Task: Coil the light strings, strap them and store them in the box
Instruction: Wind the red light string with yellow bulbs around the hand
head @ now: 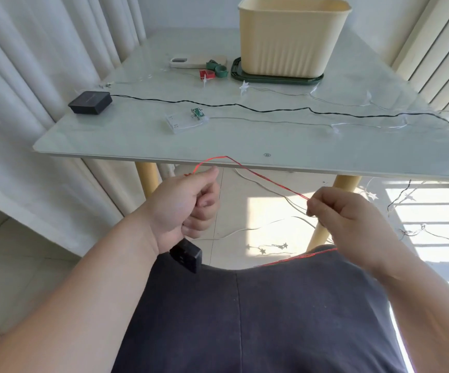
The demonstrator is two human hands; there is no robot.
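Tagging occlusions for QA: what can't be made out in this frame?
Head view only.
- Cream box: the inside is hidden by its own wall.
- Red light string: its run inside the grip of the left hand and of the right hand is covered by fingers.
- Black wire: runs off the right edge of the table, end unseen.
- Straps: too small to count.

left hand [188, 203] grips a red wire [266, 179] below the table [137, 146] edge, a small pack [186, 254] just under its wrist. right hand [347, 214] pinches the same wire further along. on the table: cream box [293, 39] on a green lid [277, 78], straps [214, 70], phone [191, 62], black pack [90, 102] with black wire [244, 105], clear case [184, 122].
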